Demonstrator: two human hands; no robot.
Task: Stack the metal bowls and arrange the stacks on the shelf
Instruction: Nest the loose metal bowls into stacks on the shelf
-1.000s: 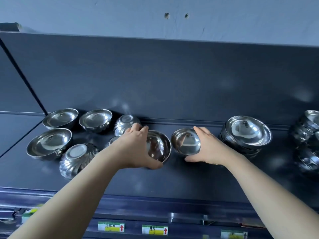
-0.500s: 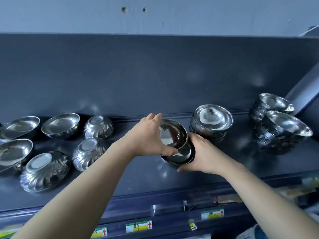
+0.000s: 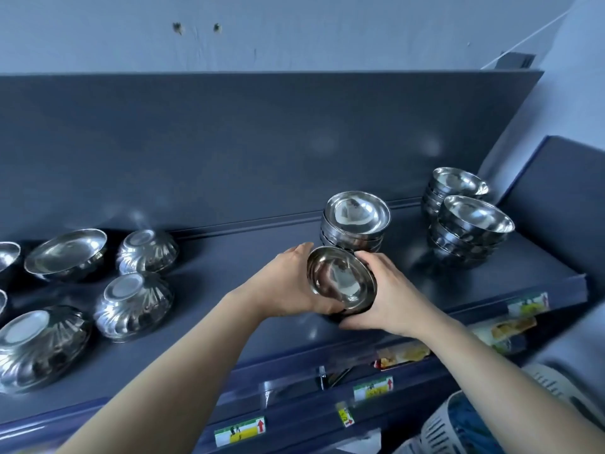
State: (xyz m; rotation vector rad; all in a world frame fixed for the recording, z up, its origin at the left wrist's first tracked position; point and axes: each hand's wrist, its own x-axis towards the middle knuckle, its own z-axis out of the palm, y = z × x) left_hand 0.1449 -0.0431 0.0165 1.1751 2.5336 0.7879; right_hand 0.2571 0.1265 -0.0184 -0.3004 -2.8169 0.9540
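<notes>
Dark shelf (image 3: 229,335) boards stretch before us. We cup a nested pair of small bowls (image 3: 340,283) between both hands, left hand (image 3: 288,286) curled round one side, right hand (image 3: 389,296) round the other. Just behind it, slightly rightward, stands the nearest stack (image 3: 355,224), closer to our right hand.
</notes>
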